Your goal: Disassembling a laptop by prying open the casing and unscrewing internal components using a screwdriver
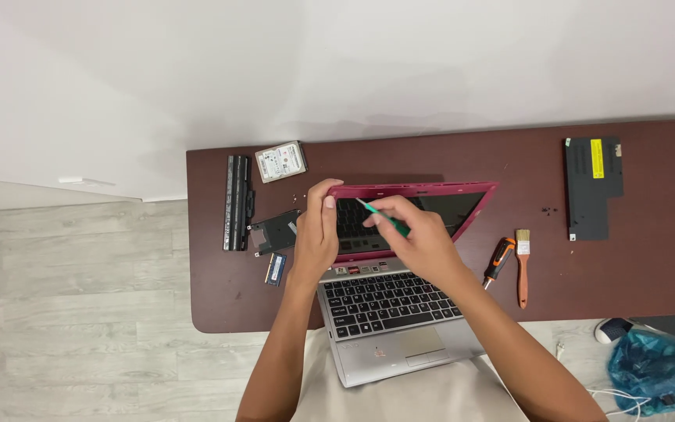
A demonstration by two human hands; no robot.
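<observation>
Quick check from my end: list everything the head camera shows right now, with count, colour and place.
laptop: 1, silver base, pink lid frame, table front edge
green tool: 1, at screen bezel
battery: 1, black, table left
hard drive: 1, silver, back left
drive caddy: 1, black, left of laptop
memory stick: 1, blue, front left
screwdriver: 1, orange-black, right of laptop
brush: 1, wooden handle, beside screwdriver
cover panel: 1, black, table right
bag: 1, blue, floor right
left hand: grips lid's left edge
right hand: holds green tool
</observation>
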